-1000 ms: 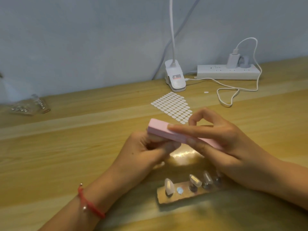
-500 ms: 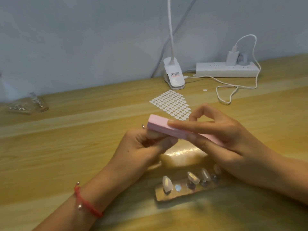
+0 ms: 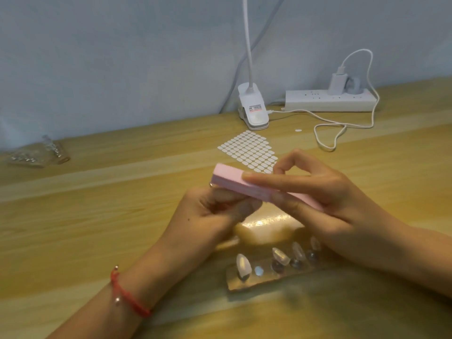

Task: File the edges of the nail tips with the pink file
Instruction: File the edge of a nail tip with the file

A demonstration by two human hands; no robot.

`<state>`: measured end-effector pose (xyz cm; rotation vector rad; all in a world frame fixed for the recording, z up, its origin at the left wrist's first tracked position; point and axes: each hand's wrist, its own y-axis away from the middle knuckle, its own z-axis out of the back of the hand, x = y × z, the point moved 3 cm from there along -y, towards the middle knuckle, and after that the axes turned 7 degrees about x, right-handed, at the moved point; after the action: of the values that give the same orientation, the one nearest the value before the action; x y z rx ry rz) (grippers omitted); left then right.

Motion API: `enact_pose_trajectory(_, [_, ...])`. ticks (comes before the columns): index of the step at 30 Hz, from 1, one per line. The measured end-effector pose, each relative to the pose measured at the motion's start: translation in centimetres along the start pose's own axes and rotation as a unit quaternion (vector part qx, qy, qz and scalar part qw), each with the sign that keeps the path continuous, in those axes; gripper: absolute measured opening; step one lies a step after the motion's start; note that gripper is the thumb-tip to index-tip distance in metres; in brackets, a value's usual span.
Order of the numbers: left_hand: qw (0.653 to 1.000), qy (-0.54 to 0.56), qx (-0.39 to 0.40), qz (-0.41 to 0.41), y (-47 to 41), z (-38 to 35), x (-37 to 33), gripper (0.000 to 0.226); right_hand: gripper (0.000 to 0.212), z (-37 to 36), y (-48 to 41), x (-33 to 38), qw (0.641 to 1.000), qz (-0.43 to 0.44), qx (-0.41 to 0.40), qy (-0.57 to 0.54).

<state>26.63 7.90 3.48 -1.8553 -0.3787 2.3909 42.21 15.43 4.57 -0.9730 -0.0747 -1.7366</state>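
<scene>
- Filing is, by my judgement, the step in hand. Your right hand (image 3: 325,204) grips the pink file (image 3: 227,178), with the index finger stretched flat along its top face and the thumb pressing from below.
- Your left hand (image 3: 210,216) has its fingers curled closed under the left end of the file and pinches something small. I judge it is a nail tip, but the fingers and the file hide it.
- You carry the file in the air above the table (image 3: 97,216), between both hands, and it slopes down toward your right.
- The other nail tips (image 3: 242,264) stand upright on the holder strip (image 3: 244,285), near you and just below your hands. One place on the strip looks empty.
- To do it well, lay the file face flat against the edge of the tip and make light, short strokes. Turn the tip with your left fingers and do not twist the file. Pinch the tip close to its edge, so it will not bend or jump out.
- The clip lamp (image 3: 253,118) carries a white label (image 3: 255,108) with small printed lines, too small to read. I can read no brand on the power strip (image 3: 318,101) or on the file.
</scene>
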Motion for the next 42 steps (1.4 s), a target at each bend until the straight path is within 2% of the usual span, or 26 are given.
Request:
enact_pose_trajectory(3, [0.998, 0.005, -0.065, -0.009, -0.4, 1.5, 0.1, 0.015, 0.036, 0.5, 0.1, -0.4, 1.000, -0.022, -0.020, -0.010])
enact_pose_trajectory(6, [1.000, -0.012, -0.003, -0.009, 0.0, 0.1, -0.1, 0.014, 0.036, -0.1, 0.0, 0.1, 1.000, -0.007, 0.000, -0.011])
enact_pose_trajectory(7, [1.000, -0.008, 0.001, -0.005, 0.0, 0.0, 0.0, 0.014, 0.036, -0.2, 0.0, 0.1, 1.000, 0.000, 0.004, -0.005])
enact_pose_trajectory(10, [0.998, -0.002, -0.054, -0.015, -0.4, 1.2, 0.2, 0.017, 0.037, 0.4, 0.0, -0.2, 1.000, -0.016, -0.017, -0.009])
enact_pose_trajectory(14, [1.000, -0.019, 0.012, -0.016, 0.1, -0.1, 0.1, 0.012, 0.036, -0.3, 0.1, 0.4, 1.000, 0.005, 0.008, -0.001])
enact_pose_trajectory(18, [0.999, -0.013, -0.038, -0.019, -0.2, 1.1, 0.5, 0.009, 0.036, 0.4, 0.1, 0.0, 1.000, -0.016, -0.014, -0.010])
enact_pose_trajectory(21, [0.999, -0.031, 0.015, -0.021, 0.2, -0.1, 0.4, 0.007, 0.036, -0.4, 0.0, 0.4, 1.000, 0.004, 0.008, -0.003])
enact_pose_trajectory(25, [0.998, 0.002, -0.060, -0.018, -0.2, 1.0, 0.5, 0.012, 0.037, 0.4, 0.2, -0.3, 1.000, -0.011, -0.026, 0.006])
enact_pose_trajectory(28, [0.997, -0.068, 0.015, -0.039, 0.5, -0.7, 0.3, 0.007, 0.036, -0.3, 0.2, 0.2, 1.000, 0.011, -0.004, 0.020])
enact_pose_trajectory(30, [0.994, -0.091, 0.032, -0.055, 0.7, -1.2, 0.1, 0.012, 0.035, -0.2, 0.2, -0.1, 1.000, 0.001, -0.007, 0.011])
enact_pose_trajectory(33, [1.000, -0.011, 0.012, -0.010, 0.2, 0.3, 0.4, 0.018, 0.033, 1.4, 0.0, -1.4, 0.996, -0.040, -0.057, -0.049])
enact_pose_trajectory(36, [0.996, 0.065, 0.010, 0.055, -0.1, 1.4, 1.4, 0.028, 0.047, 2.8, -0.3, -1.6, 0.987, -0.038, -0.105, -0.114])
enact_pose_trajectory(37, [0.994, 0.082, 0.017, 0.064, -0.1, 1.4, 1.6, 0.030, 0.050, 3.0, -0.4, -1.4, 0.989, -0.030, -0.109, -0.098])
enact_pose_trajectory(39, [0.989, 0.119, 0.029, 0.078, -0.2, 1.6, 1.7, 0.028, 0.048, 3.4, -0.6, -0.8, 0.995, 0.007, -0.095, 0.004])
enact_pose_trajectory(42, [0.976, 0.187, 0.052, 0.095, -0.4, 2.1, 1.8, 0.026, 0.044, 3.9, -0.8, 0.4, 0.980, 0.094, -0.050, 0.170])
